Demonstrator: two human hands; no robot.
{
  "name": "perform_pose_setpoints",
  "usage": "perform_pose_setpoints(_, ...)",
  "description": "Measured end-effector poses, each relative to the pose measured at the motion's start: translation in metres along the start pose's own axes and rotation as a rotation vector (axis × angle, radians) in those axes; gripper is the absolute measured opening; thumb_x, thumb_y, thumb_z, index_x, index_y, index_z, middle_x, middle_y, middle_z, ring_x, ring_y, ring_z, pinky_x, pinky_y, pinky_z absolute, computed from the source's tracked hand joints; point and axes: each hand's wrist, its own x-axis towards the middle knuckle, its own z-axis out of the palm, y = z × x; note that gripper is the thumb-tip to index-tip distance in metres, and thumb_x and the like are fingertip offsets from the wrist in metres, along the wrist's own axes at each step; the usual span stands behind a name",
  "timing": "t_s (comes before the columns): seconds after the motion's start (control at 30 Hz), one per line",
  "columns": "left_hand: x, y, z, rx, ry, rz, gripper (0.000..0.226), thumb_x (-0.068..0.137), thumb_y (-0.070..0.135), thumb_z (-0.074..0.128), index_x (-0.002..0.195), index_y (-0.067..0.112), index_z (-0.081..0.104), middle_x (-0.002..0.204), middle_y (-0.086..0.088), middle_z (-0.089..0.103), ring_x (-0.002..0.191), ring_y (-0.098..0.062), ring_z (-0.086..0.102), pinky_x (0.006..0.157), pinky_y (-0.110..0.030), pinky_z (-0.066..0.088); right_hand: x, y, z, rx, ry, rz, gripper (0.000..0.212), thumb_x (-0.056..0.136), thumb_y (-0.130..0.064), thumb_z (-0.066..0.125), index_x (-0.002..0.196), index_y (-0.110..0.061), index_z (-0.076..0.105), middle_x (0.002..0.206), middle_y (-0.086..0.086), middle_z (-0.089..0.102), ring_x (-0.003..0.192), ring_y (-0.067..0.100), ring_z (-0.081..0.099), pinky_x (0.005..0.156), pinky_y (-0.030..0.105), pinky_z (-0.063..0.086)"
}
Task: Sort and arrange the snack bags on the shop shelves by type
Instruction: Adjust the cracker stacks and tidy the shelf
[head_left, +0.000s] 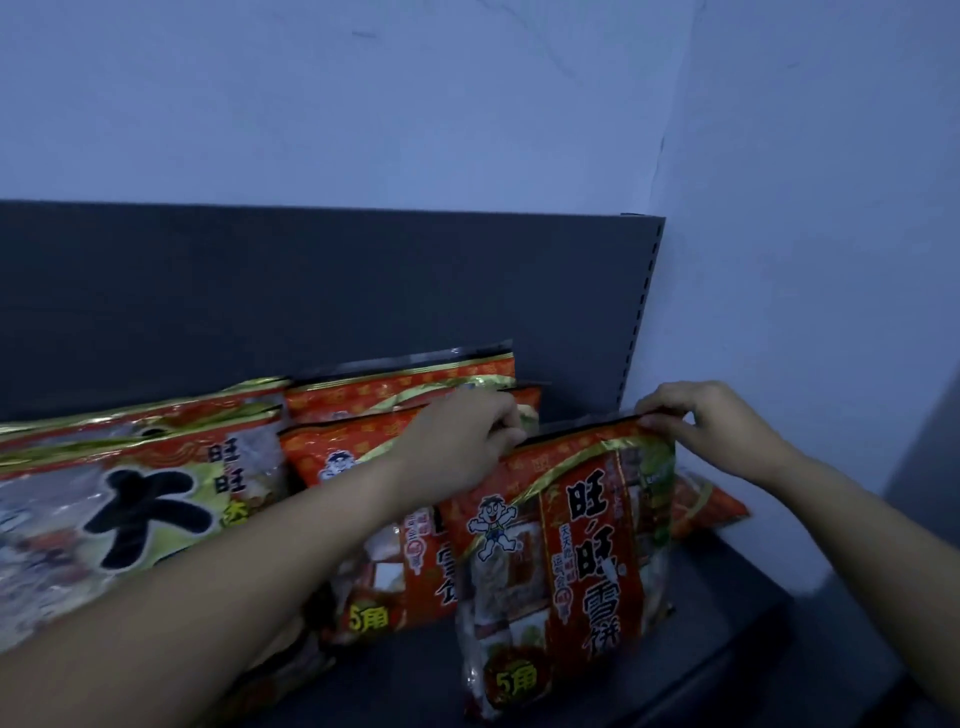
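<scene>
Snack bag (566, 545) pinched at both top corners. My left hand (457, 441) has its fingers (511, 418) curled over the left end of the seam, and my right hand (717, 426) nips the right end with its fingers (657, 408). It's glossy red and orange, with a cartoon boy, bold Chinese characters down a red panel and a yellow "5角" badge low down. It stands upright on the dark shelf (727, 597), long axis vertical, face toward me, top seam rising to the right. Matching bags (374, 519) stand just behind on the left. A larger green-labelled bag (119, 519) leans far left.
</scene>
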Motion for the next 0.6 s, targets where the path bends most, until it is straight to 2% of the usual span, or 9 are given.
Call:
perform_pose_setpoints(0.1,-0.037,-0.018,-0.032,0.062,-0.049,-0.064,0.016,0.095,0.027,0.052,0.086,0.016,0.059,0.077,0.013,0.054,0.073,-0.009,0.051,0.064,-0.03,0.042,0.009,-0.044,0.007,0.037,-0.083,-0.024,0.009,0.083,-0.012,0.068,0.09,-0.016,0.073,0.082,-0.022,0.062,0.078,-0.018,0.055,0.068,0.001,0.038)
perform_pose_setpoints(0.2,-0.075,-0.041,-0.063,0.097,-0.066,-0.136,0.021,0.094,0.027,0.054,0.073,0.025,0.051,0.069,0.016,0.05,0.065,-0.004,0.047,0.059,-0.027,0.038,0.023,-0.093,0.021,0.075,-0.134,-0.06,0.006,0.083,-0.013,0.069,0.085,-0.016,0.074,0.078,-0.024,0.061,0.076,-0.015,0.056,0.065,0.001,0.039)
perform_pose_setpoints(0.3,-0.113,-0.065,-0.091,0.098,-0.063,-0.214,0.022,0.093,0.025,0.057,0.072,0.026,0.053,0.07,0.018,0.053,0.067,0.0,0.05,0.062,-0.027,0.039,0.036,-0.138,0.043,0.106,-0.172,-0.112,0.007,0.085,-0.017,0.067,0.087,-0.015,0.073,0.076,-0.026,0.058,0.07,-0.009,0.056,0.065,0.004,0.041)
perform_pose_setpoints(0.43,-0.156,-0.095,-0.121,0.141,-0.039,-0.293,0.02,0.092,0.024,0.058,0.071,0.026,0.055,0.077,0.007,0.063,0.073,-0.009,0.058,0.066,-0.032,0.044,0.049,-0.186,0.072,0.139,-0.191,-0.149,0.01,0.087,-0.023,0.064,0.092,-0.017,0.071,0.084,-0.014,0.061,0.078,0.003,0.058,0.067,0.016,0.048)
perform_pose_setpoints(0.5,-0.172,-0.105,-0.133,0.148,-0.024,-0.329,0.022,0.092,0.023,0.058,0.07,0.026,0.054,0.073,0.007,0.06,0.068,-0.007,0.055,0.062,-0.029,0.042,0.053,-0.206,0.083,0.127,-0.171,-0.183,0.013,0.088,-0.025,0.064,0.093,-0.017,0.072,0.086,-0.011,0.063,0.08,0.004,0.056,0.069,0.016,0.045)
perform_pose_setpoints(0.6,-0.192,-0.118,-0.146,0.14,0.012,-0.375,0.023,0.091,0.023,0.059,0.069,0.027,0.053,0.069,0.01,0.056,0.066,-0.007,0.052,0.059,-0.028,0.04,0.056,-0.231,0.096,0.16,-0.127,-0.214,0.014,0.087,-0.025,0.064,0.092,-0.016,0.073,0.089,-0.007,0.068,0.081,0.005,0.057,0.074,0.023,0.046)
